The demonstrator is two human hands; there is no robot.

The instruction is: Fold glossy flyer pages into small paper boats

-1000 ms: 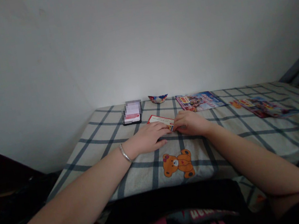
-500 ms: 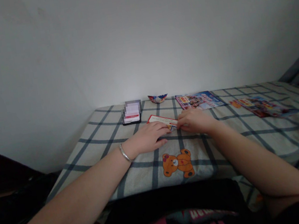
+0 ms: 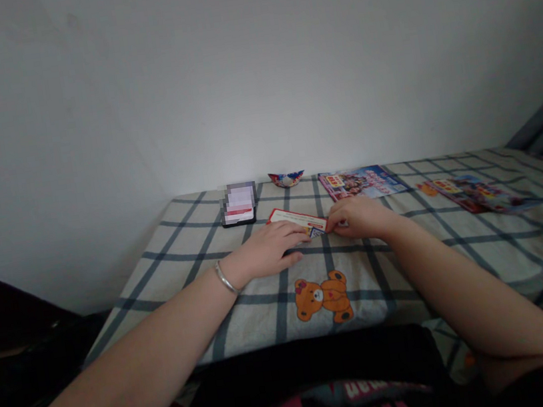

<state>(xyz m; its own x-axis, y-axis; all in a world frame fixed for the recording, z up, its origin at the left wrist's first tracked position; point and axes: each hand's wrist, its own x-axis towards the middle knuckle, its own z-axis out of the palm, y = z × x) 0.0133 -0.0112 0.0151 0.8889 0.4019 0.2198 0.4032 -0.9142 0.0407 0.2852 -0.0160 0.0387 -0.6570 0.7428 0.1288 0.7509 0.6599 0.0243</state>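
A folded sheet of printed paper [image 3: 298,218], cream with a red edge, lies on the checked tablecloth in front of me. Across its left part rests my left hand [image 3: 272,247], fingers stretched out flat and the thumb apart, a silver bangle on the wrist. At the paper's right end, my right hand [image 3: 359,217] has its thumb and fingertips pinched on the corner. Both hands cover parts of the paper, so its full outline is hidden.
Beyond my left hand lies a phone [image 3: 240,203] with a blurred screen. A folded paper boat [image 3: 287,179] stands near the wall. Two colourful printed leaflets [image 3: 364,182] lie at the right. The checked tablecloth [image 3: 257,313] carries a teddy bear print.
My right hand has shifted slightly right along the paper to its end, uncovering a little more of it. My left hand stays almost still.
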